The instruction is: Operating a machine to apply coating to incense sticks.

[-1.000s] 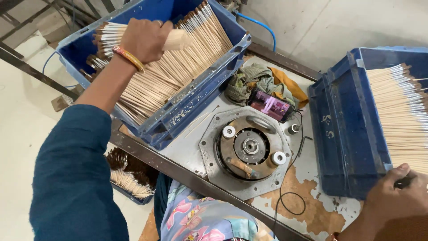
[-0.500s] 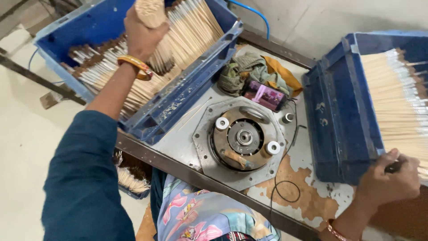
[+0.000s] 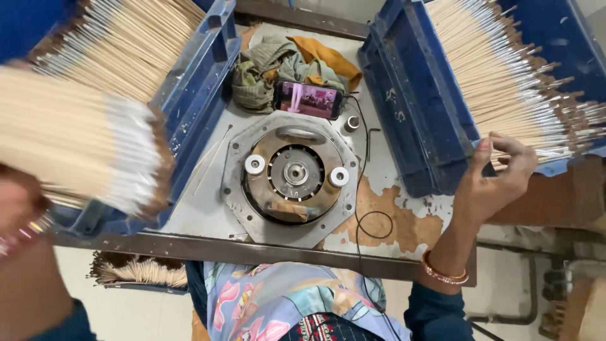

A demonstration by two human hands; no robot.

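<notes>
Left hand (image 3: 19, 208) fingers clamp blurred stick bundle (image 3: 82, 145) over left bin (image 3: 202, 95) rim; right hand (image 3: 499, 177) fingers spread on right bin (image 3: 416, 107) sticks (image 3: 505, 82).

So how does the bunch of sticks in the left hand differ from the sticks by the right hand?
The bunch of sticks is lifted clear of its crate and blurred; the sticks in the right crate lie still and sharp. The left hand has a grip on its bunch, while the right hand only touches its stick ends at the crate rim. The bunch is compact; the crate's sticks are fanned wide. Both are thin, pale and dark-tipped.
</notes>
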